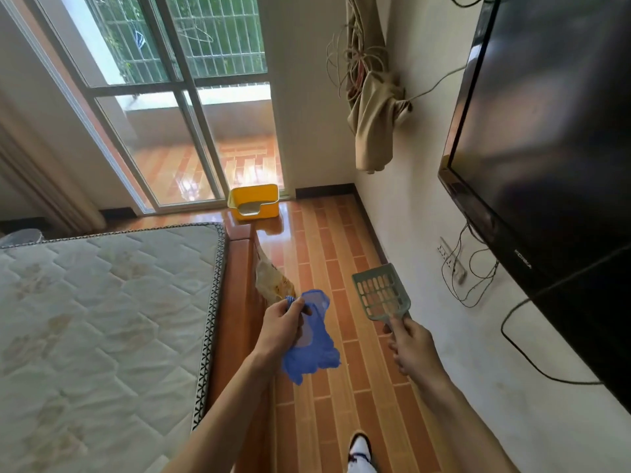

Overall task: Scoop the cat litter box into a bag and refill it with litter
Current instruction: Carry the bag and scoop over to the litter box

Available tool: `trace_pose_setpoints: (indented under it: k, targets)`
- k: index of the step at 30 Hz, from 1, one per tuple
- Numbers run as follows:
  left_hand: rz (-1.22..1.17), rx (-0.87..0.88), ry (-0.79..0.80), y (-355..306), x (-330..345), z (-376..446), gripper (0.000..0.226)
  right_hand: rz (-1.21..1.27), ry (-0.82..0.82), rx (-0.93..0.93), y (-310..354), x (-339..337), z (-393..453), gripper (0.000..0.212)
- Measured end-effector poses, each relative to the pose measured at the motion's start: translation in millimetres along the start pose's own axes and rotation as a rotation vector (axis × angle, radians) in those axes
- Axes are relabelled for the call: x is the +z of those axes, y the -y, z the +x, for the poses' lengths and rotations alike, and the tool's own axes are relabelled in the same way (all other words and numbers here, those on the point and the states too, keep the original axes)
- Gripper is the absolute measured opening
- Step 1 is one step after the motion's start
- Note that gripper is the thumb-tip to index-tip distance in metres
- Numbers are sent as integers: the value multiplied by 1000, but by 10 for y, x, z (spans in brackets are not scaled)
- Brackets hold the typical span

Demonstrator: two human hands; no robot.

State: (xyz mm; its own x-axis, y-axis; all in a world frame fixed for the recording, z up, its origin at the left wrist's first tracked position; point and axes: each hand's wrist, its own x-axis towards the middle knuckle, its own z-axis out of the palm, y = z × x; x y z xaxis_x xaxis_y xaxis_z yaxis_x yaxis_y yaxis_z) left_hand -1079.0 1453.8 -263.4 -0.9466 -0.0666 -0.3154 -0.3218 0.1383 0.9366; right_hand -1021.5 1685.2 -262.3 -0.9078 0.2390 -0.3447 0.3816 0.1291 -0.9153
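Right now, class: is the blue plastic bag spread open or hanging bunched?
Hanging bunched. The left hand grips the blue bag near its top; the rest droops crumpled below, and no opened mouth shows.

Blue bag [312, 349], yellow litter box [254, 202]

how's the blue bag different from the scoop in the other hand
The blue bag is soft, crumpled plastic hanging limp from the left hand; the scoop is rigid, grey-green and slotted, pointing forward from the right hand. The bag is gripped at its top edge, the scoop by its handle. Both are held above the floor.
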Motion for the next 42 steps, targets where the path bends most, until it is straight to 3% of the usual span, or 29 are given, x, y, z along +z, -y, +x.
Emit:
trace_pose_setpoints:
  k: [18,31,42]
  targets:
    - [-20,-36,-101,-806,122,2428,30,-37,21,-27,978,542,2757,34]
    - [-119,-51,-197,-1020,-22,3915,35,-45,116,2,1515,998,4178,34]
    - [-261,-182,-219,-1280,-393,5396,32,-81,161,37,2102,1739,5463,31]
